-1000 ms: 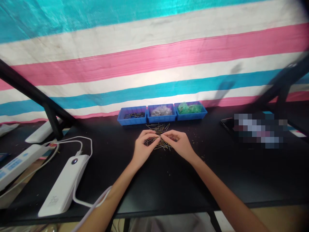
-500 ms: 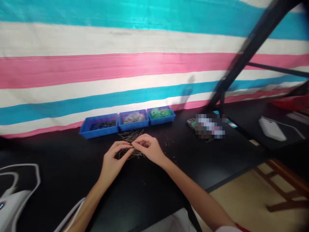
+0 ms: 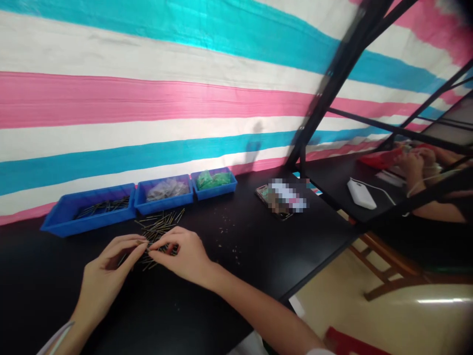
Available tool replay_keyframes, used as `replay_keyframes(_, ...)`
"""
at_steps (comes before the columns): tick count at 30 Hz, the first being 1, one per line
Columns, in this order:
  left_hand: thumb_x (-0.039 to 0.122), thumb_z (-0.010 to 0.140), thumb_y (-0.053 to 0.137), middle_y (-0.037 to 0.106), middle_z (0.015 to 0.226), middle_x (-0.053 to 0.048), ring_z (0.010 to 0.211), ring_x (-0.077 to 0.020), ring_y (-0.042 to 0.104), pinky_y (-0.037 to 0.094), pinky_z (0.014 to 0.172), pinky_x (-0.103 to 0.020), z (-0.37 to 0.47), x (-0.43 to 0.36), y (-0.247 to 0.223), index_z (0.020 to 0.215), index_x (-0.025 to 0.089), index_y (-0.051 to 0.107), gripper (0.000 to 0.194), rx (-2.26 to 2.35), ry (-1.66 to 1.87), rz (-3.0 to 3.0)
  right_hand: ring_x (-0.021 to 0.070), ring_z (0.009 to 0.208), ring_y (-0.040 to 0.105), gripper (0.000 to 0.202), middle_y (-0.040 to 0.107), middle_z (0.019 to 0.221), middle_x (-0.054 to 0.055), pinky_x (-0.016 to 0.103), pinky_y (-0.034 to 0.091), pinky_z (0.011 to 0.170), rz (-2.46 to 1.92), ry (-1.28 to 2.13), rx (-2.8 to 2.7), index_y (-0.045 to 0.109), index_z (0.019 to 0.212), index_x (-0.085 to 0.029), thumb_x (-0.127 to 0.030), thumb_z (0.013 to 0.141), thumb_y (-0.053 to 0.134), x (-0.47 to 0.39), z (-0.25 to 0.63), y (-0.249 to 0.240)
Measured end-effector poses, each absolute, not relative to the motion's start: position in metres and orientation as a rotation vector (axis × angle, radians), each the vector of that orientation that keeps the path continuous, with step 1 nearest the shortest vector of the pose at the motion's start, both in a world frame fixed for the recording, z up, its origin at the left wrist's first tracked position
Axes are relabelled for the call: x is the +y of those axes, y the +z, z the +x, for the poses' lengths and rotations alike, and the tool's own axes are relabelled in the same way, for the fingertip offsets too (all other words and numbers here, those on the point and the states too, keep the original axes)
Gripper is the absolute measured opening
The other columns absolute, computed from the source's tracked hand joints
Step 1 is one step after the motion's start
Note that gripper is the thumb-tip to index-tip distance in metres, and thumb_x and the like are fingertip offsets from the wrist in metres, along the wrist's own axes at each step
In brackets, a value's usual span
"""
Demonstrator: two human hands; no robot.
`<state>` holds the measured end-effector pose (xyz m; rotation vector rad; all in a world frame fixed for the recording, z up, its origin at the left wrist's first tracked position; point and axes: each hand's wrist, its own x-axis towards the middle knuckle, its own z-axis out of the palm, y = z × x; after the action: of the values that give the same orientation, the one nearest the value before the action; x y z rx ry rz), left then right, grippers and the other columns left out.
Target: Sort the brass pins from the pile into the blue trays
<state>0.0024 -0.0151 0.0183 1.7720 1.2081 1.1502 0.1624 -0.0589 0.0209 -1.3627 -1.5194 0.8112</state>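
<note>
Many thin, dark gold sticks lie in a loose pile on the black table. My left hand is at the pile's left side, thumb and fingertips pinched together. Close beside it, my right hand pinches at nearly the same spot, over the pile. Whatever lies between the fingertips is too small to make out. Behind the pile stand three blue bins: the left one holds dark thin sticks, the middle one clear plastic bags, the right one green plastic.
Small bits are scattered right of the pile. Farther right lies a phone-like item, partly blurred out. Beyond a black metal frame, another person's hands are near a red item, with a white device on that table. A striped sheet hangs behind.
The view has turned right, so the bins, pile and my hands appear farther left. Another person's hands and arm have come into view at the right. My hands stay pinched together.
</note>
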Motion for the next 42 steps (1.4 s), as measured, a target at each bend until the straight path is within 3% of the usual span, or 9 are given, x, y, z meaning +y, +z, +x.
replay_keyframes(16,0.044,0.067,0.066,0.064,0.092,0.005,0.091,-0.0198,0.061,0.051,0.089,-0.036,0.008,-0.021,0.022,0.072,0.032,0.067,0.013,1.266,1.073,1.732,0.006,0.065,0.055,0.017,0.061,0.087,-0.004,0.02,0.042,0.066,-1.421,0.765,-1.531,0.07,0.09,-0.028,-0.034,0.075,0.065,-0.061,0.168,0.027)
replay_keyframes(28,0.047,0.064,0.068,0.062,0.095,0.001,0.089,-0.0194,0.06,0.051,0.085,-0.034,0.004,-0.021,0.017,0.078,0.028,0.067,0.023,1.236,1.046,1.834,0.0056,0.062,0.054,0.024,0.061,0.085,-0.001,0.018,0.044,0.063,-1.243,0.84,-1.38,0.07,0.089,-0.022,-0.041,0.076,0.063,-0.059,0.171,0.035)
replay_keyframes(36,0.046,0.065,0.067,0.061,0.098,-0.001,0.093,-0.0183,0.059,0.045,0.091,-0.031,0.0,-0.017,0.015,0.083,0.025,0.066,0.028,1.208,1.012,1.871,0.0056,0.064,0.055,0.023,0.062,0.088,0.0,0.018,0.044,0.062,-1.24,0.813,-1.368,0.07,0.089,-0.021,-0.039,0.077,0.062,-0.056,0.171,0.031)
replay_keyframes(42,0.049,0.064,0.067,0.066,0.091,0.001,0.086,-0.0176,0.061,0.047,0.085,-0.03,-0.002,-0.012,0.023,0.087,0.024,0.067,0.034,1.319,1.048,1.793,0.0064,0.064,0.055,0.017,0.062,0.087,-0.001,0.02,0.044,0.065,-1.359,0.732,-1.442,0.071,0.087,-0.023,-0.035,0.078,0.062,-0.053,0.172,0.024)
